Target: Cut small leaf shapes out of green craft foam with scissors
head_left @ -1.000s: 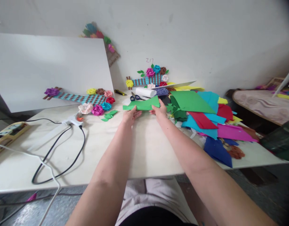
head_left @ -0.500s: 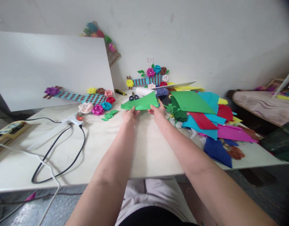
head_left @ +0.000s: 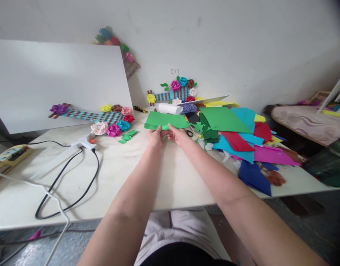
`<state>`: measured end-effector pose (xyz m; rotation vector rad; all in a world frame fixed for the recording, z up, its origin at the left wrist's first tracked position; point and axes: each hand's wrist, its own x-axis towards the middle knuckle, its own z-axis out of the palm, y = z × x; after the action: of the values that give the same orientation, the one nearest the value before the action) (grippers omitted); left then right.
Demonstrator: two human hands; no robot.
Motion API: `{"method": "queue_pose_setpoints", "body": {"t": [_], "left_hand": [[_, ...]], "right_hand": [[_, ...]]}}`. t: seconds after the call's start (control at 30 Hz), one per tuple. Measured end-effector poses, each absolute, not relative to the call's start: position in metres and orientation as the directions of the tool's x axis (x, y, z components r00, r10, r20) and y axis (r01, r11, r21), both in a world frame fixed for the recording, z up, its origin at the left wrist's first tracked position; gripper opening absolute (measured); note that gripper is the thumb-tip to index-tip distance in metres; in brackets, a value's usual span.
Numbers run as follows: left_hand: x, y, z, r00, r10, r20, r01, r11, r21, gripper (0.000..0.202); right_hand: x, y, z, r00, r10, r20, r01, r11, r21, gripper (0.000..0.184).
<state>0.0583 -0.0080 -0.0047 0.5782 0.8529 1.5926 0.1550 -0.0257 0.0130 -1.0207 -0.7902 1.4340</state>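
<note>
Both hands grip the near edge of a green sheet of paper (head_left: 167, 120), which has a narrow strip folded up along that edge. My left hand (head_left: 155, 136) pinches it with thumb on top, left of the middle. Close beside it, my right hand (head_left: 177, 135) pinches the same edge, fingers curled beneath. Scissors (head_left: 189, 133) lie partly hidden at the sheet's right end. Cut green paper leaves (head_left: 128, 136) rest on the table to the left. Behind the sheet are a white roll (head_left: 170, 108) and a bundle of purple yarn (head_left: 189, 108).
Coloured paper sheets (head_left: 236, 142) pile up on the right. A flower-trimmed woven piece (head_left: 95, 116) lies at left, another (head_left: 172, 94) leans on the wall. A glue gun (head_left: 85, 143) with a looping black cable, a utility knife (head_left: 140, 109) and a power strip (head_left: 12, 159) are also there.
My right hand has slid left along the edge, next to my left hand. The sheet now lies squarer to me, with its near edge folded up. The scissors show at its right end.
</note>
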Motion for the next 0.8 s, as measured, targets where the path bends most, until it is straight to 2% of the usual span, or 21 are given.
{"method": "queue_pose_setpoints", "body": {"t": [0.23, 0.63, 0.8], "left_hand": [[0.062, -0.008, -0.005, -0.218, 0.971, -0.097, -0.629, -0.064, 0.774, 0.009], [0.066, -0.012, 0.003, -0.177, 0.954, -0.241, -0.781, 0.012, 0.624, 0.018], [0.066, -0.009, -0.002, -0.097, 0.98, -0.175, -0.775, 0.036, 0.631, 0.013]], "right_hand": [[0.153, -0.022, 0.011, 0.153, 0.971, -0.186, -0.395, -0.113, -0.912, 0.031], [0.146, -0.023, 0.01, 0.285, 0.948, -0.139, -0.416, -0.008, -0.909, 0.029], [0.147, -0.019, 0.005, 0.342, 0.934, -0.103, -0.393, 0.043, -0.919, 0.03]]}}
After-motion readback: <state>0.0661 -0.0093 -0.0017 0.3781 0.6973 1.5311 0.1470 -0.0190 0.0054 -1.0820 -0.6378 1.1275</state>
